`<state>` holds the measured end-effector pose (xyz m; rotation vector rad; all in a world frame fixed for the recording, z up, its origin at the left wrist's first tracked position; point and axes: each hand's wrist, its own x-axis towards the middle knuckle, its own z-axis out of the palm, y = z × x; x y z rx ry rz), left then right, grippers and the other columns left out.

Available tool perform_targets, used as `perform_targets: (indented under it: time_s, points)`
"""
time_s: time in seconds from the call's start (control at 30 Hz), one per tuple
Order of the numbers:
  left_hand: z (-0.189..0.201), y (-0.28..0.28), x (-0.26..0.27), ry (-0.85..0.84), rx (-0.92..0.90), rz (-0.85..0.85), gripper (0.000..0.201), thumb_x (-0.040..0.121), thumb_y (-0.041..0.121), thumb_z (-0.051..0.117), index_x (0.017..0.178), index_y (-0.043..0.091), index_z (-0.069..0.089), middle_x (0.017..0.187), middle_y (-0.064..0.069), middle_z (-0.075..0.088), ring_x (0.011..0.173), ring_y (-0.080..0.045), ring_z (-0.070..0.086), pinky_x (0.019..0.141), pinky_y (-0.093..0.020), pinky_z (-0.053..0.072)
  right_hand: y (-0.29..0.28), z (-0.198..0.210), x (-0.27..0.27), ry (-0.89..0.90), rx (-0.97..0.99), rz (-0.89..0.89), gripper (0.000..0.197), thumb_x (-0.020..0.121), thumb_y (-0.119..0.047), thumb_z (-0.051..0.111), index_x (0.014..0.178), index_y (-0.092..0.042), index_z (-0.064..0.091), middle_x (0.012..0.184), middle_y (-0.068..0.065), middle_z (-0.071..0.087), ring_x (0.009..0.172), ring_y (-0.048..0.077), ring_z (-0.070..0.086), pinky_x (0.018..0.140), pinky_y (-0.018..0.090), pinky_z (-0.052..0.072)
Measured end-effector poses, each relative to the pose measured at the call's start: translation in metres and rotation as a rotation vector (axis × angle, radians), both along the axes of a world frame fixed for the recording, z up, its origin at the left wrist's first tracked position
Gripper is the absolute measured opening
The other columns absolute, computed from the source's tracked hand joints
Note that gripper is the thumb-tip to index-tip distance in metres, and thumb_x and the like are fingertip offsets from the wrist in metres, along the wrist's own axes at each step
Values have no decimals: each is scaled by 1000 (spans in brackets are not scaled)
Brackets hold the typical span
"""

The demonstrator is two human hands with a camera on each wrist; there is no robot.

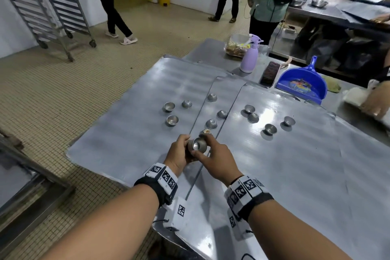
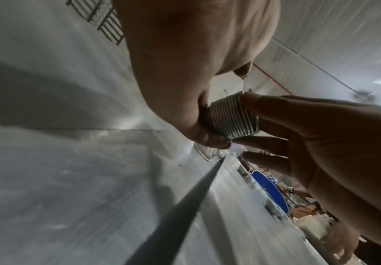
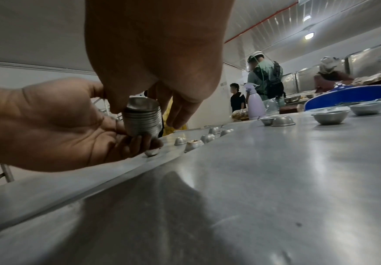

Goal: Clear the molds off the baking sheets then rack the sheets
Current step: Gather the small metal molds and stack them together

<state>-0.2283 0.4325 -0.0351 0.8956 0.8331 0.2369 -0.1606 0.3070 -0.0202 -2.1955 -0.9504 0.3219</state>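
A nested stack of small metal molds (image 1: 197,145) (image 2: 234,118) (image 3: 143,122) is held above the middle baking sheet (image 1: 223,91). My left hand (image 1: 179,151) (image 3: 60,125) cups it from below with curled fingers. My right hand (image 1: 213,153) (image 2: 298,125) pinches its top between thumb and index finger. Three loose molds (image 1: 172,120) lie on the left sheet (image 1: 126,116). Several more (image 1: 211,124) lie on the middle sheet, the nearest one (image 1: 205,132) with crumbs on it. Several others (image 1: 270,129) sit on the right sheet (image 1: 295,164).
A purple spray bottle (image 1: 250,57), a brush (image 1: 270,74) and a blue dustpan (image 1: 301,84) stand behind the sheets. Another person's hand (image 1: 375,103) works at the right edge. A wheeled tray rack (image 1: 52,2) stands far left on the tiled floor, with people standing beyond the table.
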Motion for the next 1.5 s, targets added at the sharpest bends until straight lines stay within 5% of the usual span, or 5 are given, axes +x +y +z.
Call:
perform_targets:
  time_s: [0.2,0.4,0.73,0.97,1.5]
  points:
    - [1,11,-10,-23,23,-5,38,96,37,47,83,8,67,65,-6,65,54,-15,62,47,-23,48,17,-5,-5,-2,6,15,57,80,-58,70,129,-37,50,107,-12,69,82,13,62,72,28,45]
    - [-15,40,-25,35,84,42,42,62,48,74,76,9,73,69,-15,63,59,-24,56,55,-29,41,24,-5,-7,48,-9,86,63,84,-67,61,136,-33,52,130,-14,63,111,5,62,90,31,53]
    - [-35,104,-39,296,486,-201,17,85,16,71,86,3,61,64,-16,62,46,-20,54,48,-26,37,28,-21,53,31,-188,-161,32,90,-40,65,117,-24,65,105,4,70,95,24,67,79,32,49]
    - [-25,130,-40,301,562,-396,35,74,26,79,93,1,64,66,-16,72,49,-22,54,45,-24,37,51,-30,72,63,-277,-218,48,88,-45,63,133,-27,55,125,10,63,113,31,61,95,42,50]
    - [-13,201,-11,339,865,-441,23,85,36,67,82,13,65,67,0,64,59,-21,56,56,-32,49,70,-37,63,-26,-436,-328,34,87,-35,62,119,-23,59,109,7,66,101,31,59,77,37,48]
